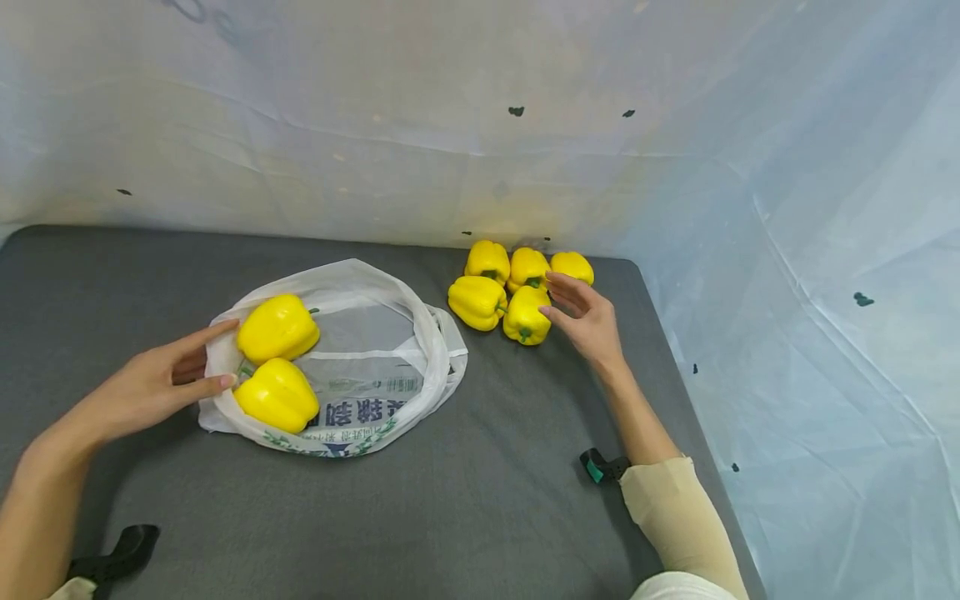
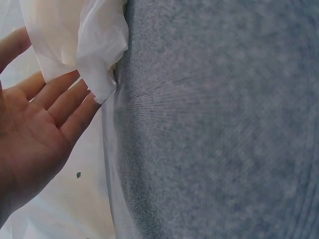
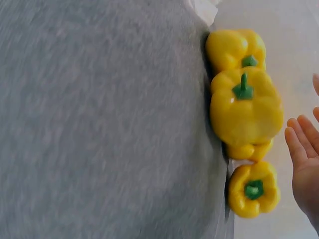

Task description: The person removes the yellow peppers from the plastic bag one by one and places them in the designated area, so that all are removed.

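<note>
My left hand [image 1: 161, 379] is at the left side of a white plastic bag [image 1: 438, 358], its fingers fairly straight and thumb spread apart. In the left wrist view the bag film [image 2: 102, 50] covers the fingertips. Inside the open bag lie two yellow bell peppers, an upper one [image 1: 277, 328] and a lower one [image 1: 277, 396]. Over at the right, my right hand [image 1: 588, 321] reaches beside a front bell pepper [image 1: 527, 317], fingers spread and slightly bent. The right wrist view shows a gap between the fingers [image 3: 298, 144] and the nearest pepper [image 3: 246, 117].
More yellow bell peppers cluster at the back right, including one left of the front pepper [image 1: 477, 302] and one in the rear corner [image 1: 572, 267]. The grey table [image 1: 450, 517] meets pale plastic sheeting [image 1: 420, 167] behind and to the right.
</note>
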A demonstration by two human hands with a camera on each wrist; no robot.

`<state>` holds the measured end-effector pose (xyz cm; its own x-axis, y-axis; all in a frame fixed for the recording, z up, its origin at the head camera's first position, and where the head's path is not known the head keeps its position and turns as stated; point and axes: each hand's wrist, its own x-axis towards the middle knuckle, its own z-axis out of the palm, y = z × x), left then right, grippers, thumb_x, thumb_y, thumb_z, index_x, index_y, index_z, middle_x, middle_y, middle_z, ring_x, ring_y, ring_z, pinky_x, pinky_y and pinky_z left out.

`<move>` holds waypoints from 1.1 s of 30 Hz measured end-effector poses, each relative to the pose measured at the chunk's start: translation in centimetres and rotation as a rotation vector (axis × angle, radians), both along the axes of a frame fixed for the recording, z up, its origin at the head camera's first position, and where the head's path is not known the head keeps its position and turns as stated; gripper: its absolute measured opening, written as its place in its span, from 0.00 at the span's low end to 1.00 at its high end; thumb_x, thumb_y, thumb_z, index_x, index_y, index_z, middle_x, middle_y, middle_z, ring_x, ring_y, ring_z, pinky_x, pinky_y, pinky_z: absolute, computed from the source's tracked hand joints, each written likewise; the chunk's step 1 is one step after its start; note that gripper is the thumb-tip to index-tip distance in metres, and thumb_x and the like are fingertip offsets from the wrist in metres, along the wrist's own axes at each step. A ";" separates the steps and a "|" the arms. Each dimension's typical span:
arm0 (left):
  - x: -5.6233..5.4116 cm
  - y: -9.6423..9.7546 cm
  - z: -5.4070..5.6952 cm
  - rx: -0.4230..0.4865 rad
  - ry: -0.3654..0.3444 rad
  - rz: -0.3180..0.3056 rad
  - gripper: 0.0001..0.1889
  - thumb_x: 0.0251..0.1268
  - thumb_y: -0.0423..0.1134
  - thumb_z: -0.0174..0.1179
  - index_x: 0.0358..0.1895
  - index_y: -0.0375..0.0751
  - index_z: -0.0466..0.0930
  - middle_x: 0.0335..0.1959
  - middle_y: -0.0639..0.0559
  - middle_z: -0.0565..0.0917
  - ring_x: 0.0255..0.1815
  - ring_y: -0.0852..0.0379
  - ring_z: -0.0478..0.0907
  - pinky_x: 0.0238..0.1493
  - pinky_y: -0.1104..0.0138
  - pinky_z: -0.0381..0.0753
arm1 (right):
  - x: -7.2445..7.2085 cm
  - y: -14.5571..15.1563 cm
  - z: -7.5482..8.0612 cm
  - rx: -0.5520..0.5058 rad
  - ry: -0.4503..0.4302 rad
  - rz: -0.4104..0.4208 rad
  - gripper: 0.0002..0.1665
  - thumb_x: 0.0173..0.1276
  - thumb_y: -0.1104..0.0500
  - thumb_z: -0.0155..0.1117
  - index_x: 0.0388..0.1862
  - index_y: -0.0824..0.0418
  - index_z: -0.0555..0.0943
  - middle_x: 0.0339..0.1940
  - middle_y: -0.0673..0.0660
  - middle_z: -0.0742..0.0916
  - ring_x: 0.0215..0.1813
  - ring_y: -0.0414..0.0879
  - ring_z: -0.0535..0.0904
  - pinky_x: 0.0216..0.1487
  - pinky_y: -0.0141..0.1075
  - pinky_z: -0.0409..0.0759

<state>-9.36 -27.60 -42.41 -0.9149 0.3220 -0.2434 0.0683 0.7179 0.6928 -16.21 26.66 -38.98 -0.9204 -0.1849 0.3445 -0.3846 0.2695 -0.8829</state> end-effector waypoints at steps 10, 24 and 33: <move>0.3 0.4 0.2 -0.010 0.024 0.007 0.46 0.68 0.53 0.64 0.81 0.48 0.45 0.72 0.22 0.58 0.64 0.20 0.66 0.54 0.32 0.72 | 0.7 -2.9 1.6 0.005 0.043 0.058 0.27 0.63 0.73 0.68 0.62 0.74 0.75 0.60 0.69 0.82 0.61 0.67 0.77 0.64 0.51 0.75; -0.2 0.9 0.7 -0.025 0.048 0.011 0.50 0.63 0.54 0.68 0.81 0.50 0.46 0.72 0.23 0.59 0.63 0.21 0.67 0.54 0.31 0.70 | -0.1 -7.7 3.1 0.005 0.053 0.181 0.25 0.65 0.73 0.65 0.61 0.76 0.75 0.59 0.70 0.82 0.60 0.68 0.77 0.63 0.54 0.75; -0.3 0.8 0.8 -0.037 0.028 0.006 0.51 0.64 0.55 0.67 0.81 0.49 0.44 0.72 0.21 0.59 0.63 0.21 0.67 0.55 0.31 0.70 | -0.3 -11.1 3.2 0.059 0.048 0.250 0.25 0.66 0.71 0.66 0.61 0.77 0.75 0.58 0.70 0.82 0.59 0.65 0.78 0.63 0.51 0.76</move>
<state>-9.71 -26.77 -41.65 -0.9232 0.3082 -0.2295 0.0831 0.7433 0.6638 -16.51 15.59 -35.77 -0.8265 -0.4254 0.3688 -0.4869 0.2112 -0.8476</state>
